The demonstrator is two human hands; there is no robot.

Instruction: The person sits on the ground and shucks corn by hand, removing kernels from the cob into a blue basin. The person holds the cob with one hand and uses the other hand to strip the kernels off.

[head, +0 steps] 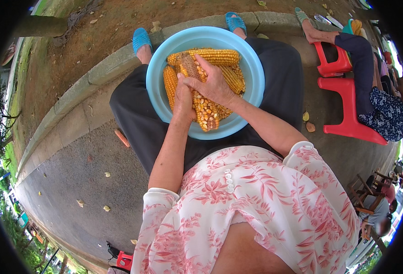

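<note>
A partly shelled corn cob (190, 65) lies across my hands over a light blue plastic basin (260, 82). My left hand (183, 97) wraps the cob from the left side. On the other side, my right hand (217, 82) grips it with the thumb across and the index finger stretched along its upper part. Kernels are gone from a strip near the cob's far end, baring brown core. Inside the basin are whole yellow ears of corn: one along the far side (218, 56), one at left (169, 84), one at right (233, 79). Loose kernels (224, 111) show beneath my hands.
The basin rests between my knees. Beyond my blue slippers (141, 41) runs a concrete kerb (98, 70). Red plastic stools (340, 106) and a seated person (353, 65) are at right. A reddish cob-like piece (122, 137) lies on the pavement (95, 171) with scattered leaves.
</note>
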